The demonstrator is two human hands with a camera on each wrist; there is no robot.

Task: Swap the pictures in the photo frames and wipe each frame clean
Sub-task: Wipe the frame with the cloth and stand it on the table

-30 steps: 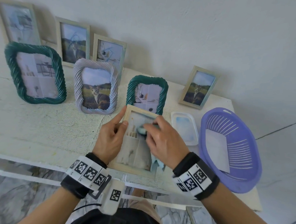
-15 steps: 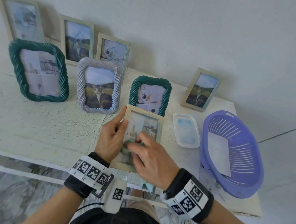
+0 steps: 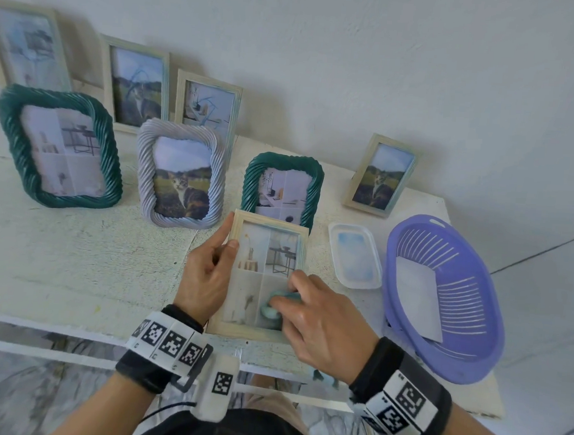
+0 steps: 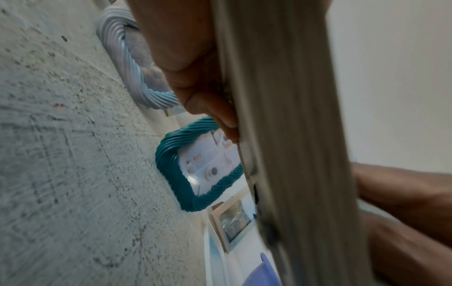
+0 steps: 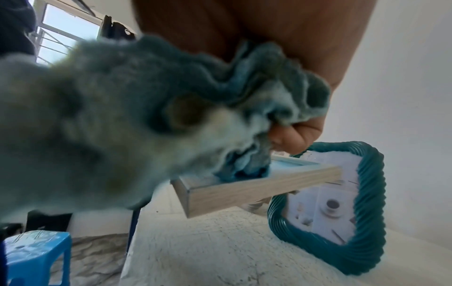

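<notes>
Up close, the left hand (image 3: 208,273) grips the pale wooden frame (image 3: 262,331) above the rough white table (image 3: 75,254), while the right hand (image 3: 319,323) clutches a teal cloth (image 3: 275,305) on its glass. Behind stands a plain white wall (image 3: 355,70).

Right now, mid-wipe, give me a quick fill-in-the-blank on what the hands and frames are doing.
1. The left hand holds the light wooden frame by its ____ edge.
2. The right hand presses a ____ cloth on the glass.
3. The paper sheet lies inside the ____ basket.
4. The lavender rope frame shows a ____.

Missing words: left; teal; purple; cat
</notes>
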